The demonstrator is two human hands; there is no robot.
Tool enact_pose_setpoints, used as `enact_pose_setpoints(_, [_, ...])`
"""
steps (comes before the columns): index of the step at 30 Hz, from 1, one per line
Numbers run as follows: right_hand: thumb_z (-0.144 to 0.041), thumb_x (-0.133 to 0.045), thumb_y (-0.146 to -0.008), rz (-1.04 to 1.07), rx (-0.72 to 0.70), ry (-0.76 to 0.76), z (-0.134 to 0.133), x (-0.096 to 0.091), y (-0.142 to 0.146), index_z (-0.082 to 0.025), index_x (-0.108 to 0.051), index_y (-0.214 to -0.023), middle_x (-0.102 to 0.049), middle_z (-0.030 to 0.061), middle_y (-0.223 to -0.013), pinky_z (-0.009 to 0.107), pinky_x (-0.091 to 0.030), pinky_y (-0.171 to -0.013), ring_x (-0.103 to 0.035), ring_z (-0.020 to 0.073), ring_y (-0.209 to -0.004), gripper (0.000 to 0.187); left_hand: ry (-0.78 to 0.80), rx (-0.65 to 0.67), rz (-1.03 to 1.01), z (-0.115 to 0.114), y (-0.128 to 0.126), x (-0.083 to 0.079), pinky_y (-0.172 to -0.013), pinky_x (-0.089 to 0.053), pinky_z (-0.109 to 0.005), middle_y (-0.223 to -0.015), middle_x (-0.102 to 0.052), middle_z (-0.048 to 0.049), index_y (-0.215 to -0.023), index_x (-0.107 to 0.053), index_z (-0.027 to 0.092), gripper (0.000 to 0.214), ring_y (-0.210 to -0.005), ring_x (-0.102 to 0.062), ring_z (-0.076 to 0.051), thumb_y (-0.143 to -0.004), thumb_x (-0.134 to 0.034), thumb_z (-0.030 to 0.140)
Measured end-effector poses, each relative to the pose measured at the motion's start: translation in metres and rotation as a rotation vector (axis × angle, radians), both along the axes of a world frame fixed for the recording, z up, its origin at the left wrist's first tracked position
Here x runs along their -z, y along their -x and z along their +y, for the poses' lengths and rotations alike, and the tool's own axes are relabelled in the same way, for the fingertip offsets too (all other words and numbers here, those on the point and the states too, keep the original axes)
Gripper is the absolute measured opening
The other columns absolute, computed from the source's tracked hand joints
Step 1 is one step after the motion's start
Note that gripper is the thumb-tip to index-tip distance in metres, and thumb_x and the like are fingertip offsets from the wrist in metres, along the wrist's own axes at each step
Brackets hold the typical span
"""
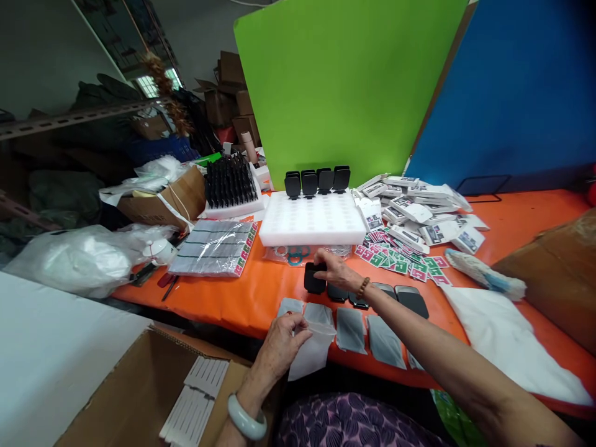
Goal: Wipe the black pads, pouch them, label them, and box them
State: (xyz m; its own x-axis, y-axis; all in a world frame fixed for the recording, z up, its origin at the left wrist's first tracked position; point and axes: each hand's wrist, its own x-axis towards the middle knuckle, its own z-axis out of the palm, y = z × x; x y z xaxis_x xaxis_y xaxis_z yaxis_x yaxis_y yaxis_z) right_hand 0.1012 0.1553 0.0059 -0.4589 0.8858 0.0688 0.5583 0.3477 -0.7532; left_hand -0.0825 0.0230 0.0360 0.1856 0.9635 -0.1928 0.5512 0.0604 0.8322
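Observation:
My left hand (282,344), with a pale bangle at its wrist, pinches the top edge of a translucent plastic bag (313,355) that hangs at the table's front edge. My right hand (336,272), wearing a bead bracelet, has its fingers closed on a black rounded-corner piece (314,284). More black pieces lie in a row beside it, partly hidden by my right forearm; one black piece (412,301) shows at the row's right end. Several greyish packets (351,330) lie nearer the front edge.
Black pieces stand upright in a white foam block (311,223). White boxes (419,205) and coloured cards (395,253) are heaped to the right. Film-wrapped grey sheets (214,245) lie left. An open carton (121,372) holding white boxes stands at front left. A green panel (344,87) rises behind.

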Motion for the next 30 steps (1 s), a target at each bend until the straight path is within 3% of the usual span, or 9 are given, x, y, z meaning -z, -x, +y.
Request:
enact_pose_setpoints(4, [-0.025, -0.061, -0.08, 0.565, 0.013, 0.098, -0.04, -0.019, -0.02, -0.023, -0.044, -0.105, -0.056, 0.0021, -0.098, 0.027, -0.048, -0.072, -0.056, 0.0158, -0.086, 0.03, 0.032, -0.007, -0.08, 0.002, -0.008, -0.007, -0.078, -0.04, -0.03, -0.081, -0.069, -0.0044, -0.063, -0.063, 0.02, 0.009, -0.082, -0.059, -0.021, -0.07, -0.063, 0.024])
enact_pose_setpoints(6, [-0.028, -0.064, -0.08, 0.711, 0.04, 0.118, -0.065, -0.026, -0.029, -0.023, -0.049, -0.103, -0.057, 0.002, -0.097, 0.029, -0.049, -0.076, -0.056, 0.0162, -0.088, 0.028, 0.028, -0.003, -0.112, 0.003, -0.013, -0.013, -0.08, -0.041, -0.03, -0.082, -0.069, -0.0044, -0.062, -0.063, 0.02, 0.009, -0.084, -0.058, -0.021, -0.07, -0.064, 0.025])
enact_pose_setpoints(11, [-0.028, -0.064, -0.083, 0.68, 0.221, 0.021, -0.113, -0.028, -0.046, -0.024, -0.055, -0.1, -0.058, 0.0025, -0.096, 0.031, -0.049, -0.079, -0.057, 0.0172, -0.087, 0.02, -0.003, 0.07, -0.153, 0.002, -0.031, -0.026, -0.081, -0.04, -0.03, -0.07, -0.064, -0.0009, -0.059, -0.063, 0.02, 0.013, -0.078, -0.056, -0.019, -0.07, -0.068, 0.026])
enact_pose_setpoints(19, [-0.026, -0.061, -0.084, 0.526, 0.304, 0.022, -0.145, -0.024, -0.059, -0.023, -0.055, -0.099, -0.059, 0.0017, -0.094, 0.031, -0.048, -0.078, -0.057, 0.0178, -0.086, 0.016, -0.01, 0.111, -0.241, 0.0, -0.061, -0.04, -0.089, -0.039, -0.032, -0.102, -0.07, -0.0064, -0.062, -0.066, 0.02, 0.013, -0.095, -0.06, -0.023, -0.072, -0.07, 0.027])
enact_pose_setpoints(25, [-0.027, -0.061, -0.085, 0.557, 0.252, 0.036, -0.153, -0.031, -0.07, -0.023, -0.054, -0.102, -0.058, 0.0022, -0.095, 0.03, -0.048, -0.08, -0.057, 0.0174, -0.089, 0.018, 0.096, 0.157, -0.431, 0.002, -0.073, -0.052, -0.09, -0.043, -0.034, -0.099, -0.07, -0.0084, -0.064, -0.064, 0.018, 0.013, -0.098, -0.062, -0.023, -0.072, -0.071, 0.025])
enact_pose_setpoints(30, [-0.038, -0.067, -0.082, 0.515, 0.1, -0.012, -0.147, -0.041, -0.083, -0.025, -0.05, -0.122, -0.054, 0.0066, -0.119, 0.036, -0.044, -0.096, -0.051, 0.0218, -0.112, 0.045, 0.158, 0.283, -0.52, 0.006, -0.072, -0.055, -0.084, -0.046, -0.031, -0.09, -0.069, -0.007, -0.063, -0.06, 0.016, 0.018, -0.089, -0.062, -0.019, -0.075, -0.071, 0.025])
